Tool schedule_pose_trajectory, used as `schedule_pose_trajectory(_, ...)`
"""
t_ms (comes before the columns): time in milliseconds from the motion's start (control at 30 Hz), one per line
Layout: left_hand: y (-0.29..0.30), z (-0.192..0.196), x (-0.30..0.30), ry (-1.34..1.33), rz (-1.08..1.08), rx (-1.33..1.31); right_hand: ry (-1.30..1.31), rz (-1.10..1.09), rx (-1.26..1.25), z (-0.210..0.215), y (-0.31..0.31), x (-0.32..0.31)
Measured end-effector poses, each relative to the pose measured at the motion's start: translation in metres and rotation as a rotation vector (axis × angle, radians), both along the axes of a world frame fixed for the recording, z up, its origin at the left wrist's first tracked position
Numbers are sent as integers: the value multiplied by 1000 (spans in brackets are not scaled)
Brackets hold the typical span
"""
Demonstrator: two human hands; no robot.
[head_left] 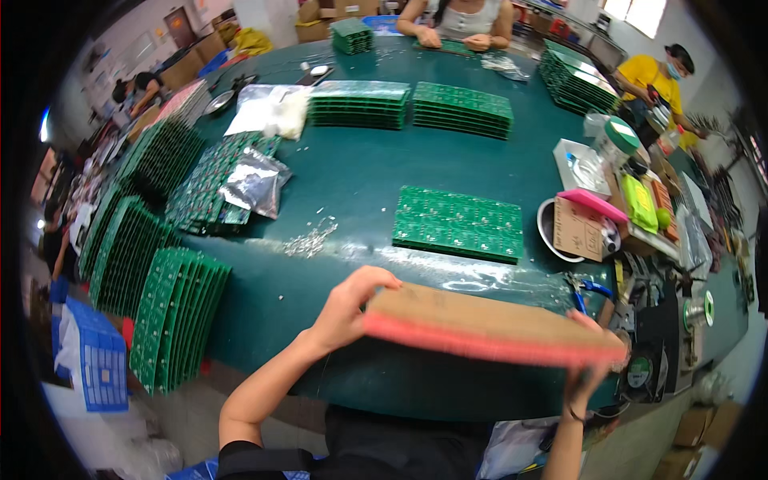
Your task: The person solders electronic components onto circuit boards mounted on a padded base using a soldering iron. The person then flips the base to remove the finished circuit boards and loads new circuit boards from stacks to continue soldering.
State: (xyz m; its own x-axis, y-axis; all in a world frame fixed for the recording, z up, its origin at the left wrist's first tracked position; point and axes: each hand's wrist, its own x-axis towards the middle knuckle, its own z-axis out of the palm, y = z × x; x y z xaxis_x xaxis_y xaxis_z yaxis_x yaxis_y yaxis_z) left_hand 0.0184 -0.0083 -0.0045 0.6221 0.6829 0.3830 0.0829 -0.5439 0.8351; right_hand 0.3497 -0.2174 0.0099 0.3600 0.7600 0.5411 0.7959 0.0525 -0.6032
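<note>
A long slab with a brown cardboard face and a pink, foam-like edge point(488, 316) is held in front of me, above the near side of the table, slightly blurred. My left hand point(352, 300) grips its left end, thumb on top. My right hand point(590, 368) holds the right end, its fingers partly hidden and blurred. Just beyond the slab lies a green circuit board panel point(458, 222) on the table. Small loose metallic parts point(312, 240) are scattered to the left of that panel.
Stacked green circuit boards point(180, 316) line the left edge; more board stacks point(360, 104) stand farther back. A silvery bag point(256, 184) lies left. Right are a bowl point(552, 232), blue-handled pliers point(588, 290), a solder spool point(698, 310) and a fan point(640, 372). Other people work around the table.
</note>
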Motion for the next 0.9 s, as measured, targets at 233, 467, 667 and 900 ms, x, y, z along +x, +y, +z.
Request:
schedule_pose_trajectory(233,61,9,34,-110,284,-349,68,-222,43,19,104,-16)
schedule_pose_trajectory(467,115,-7,50,8,263,-553,-6,-77,-84,-17,169,10)
schedule_pose_trajectory(667,123,-15,49,91,250,-620,-75,-49,-71,-26,182,10)
schedule_pose_trajectory(900,117,-4,49,62,241,-731,-30,-96,-40,-35,179,4)
